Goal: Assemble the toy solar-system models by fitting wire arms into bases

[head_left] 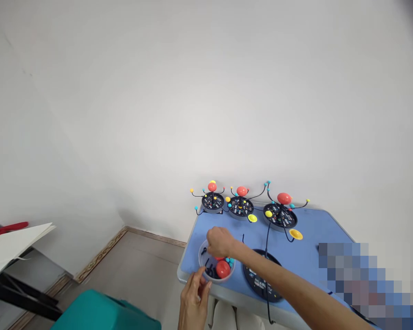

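R fingers [211, 247] in bowl [203, 268]; L hand [193, 293] at rim.

A plain room is serving as a small assembly or hobby workspace: a blue table [316, 229] is standing against a bare white wall [206, 91], carrying three finished planet models [241, 201], beside a tiled floor [137, 270]

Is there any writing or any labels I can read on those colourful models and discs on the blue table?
None can be read.
Black disc under the right forearm: pale print, too small and blurred to read.
Three model bases at the wall: coloured marks, too small to tell whether they are words.
Bowl between the left hand and right hand: no writing visible.
Pixelated patch: nothing legible.
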A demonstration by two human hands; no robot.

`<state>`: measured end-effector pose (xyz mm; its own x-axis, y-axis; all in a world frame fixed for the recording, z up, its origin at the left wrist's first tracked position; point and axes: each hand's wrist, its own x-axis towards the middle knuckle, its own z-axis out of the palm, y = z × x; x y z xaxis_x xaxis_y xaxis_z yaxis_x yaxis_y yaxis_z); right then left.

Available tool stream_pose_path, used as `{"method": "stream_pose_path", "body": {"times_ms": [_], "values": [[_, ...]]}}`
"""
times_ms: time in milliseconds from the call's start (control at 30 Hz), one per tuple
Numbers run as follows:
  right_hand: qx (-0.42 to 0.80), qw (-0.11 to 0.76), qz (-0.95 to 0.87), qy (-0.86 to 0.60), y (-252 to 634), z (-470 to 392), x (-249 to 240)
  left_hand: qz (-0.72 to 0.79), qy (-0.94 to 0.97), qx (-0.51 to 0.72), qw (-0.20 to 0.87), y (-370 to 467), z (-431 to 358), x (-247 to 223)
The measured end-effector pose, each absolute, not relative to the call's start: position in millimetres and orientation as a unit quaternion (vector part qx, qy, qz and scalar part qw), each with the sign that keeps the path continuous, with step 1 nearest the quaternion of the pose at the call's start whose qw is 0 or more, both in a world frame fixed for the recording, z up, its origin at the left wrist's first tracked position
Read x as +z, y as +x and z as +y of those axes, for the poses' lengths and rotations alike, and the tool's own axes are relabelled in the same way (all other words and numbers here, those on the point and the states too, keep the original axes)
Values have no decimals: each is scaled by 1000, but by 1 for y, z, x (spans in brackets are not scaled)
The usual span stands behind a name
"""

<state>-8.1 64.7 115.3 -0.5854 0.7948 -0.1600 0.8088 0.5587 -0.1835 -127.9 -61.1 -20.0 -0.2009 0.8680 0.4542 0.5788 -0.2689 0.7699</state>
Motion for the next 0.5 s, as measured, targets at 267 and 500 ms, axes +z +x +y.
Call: {"method": "stream_pose_path", "body": {"times_ms": [267, 500], "values": [[-388, -138, 800, 436, 47, 57, 152, 589, 589, 533, 148, -137, -51, 32], [-514, -233, 707, 426, 86, 13, 163, 600, 750, 280, 7, -134, -25, 68]]}}
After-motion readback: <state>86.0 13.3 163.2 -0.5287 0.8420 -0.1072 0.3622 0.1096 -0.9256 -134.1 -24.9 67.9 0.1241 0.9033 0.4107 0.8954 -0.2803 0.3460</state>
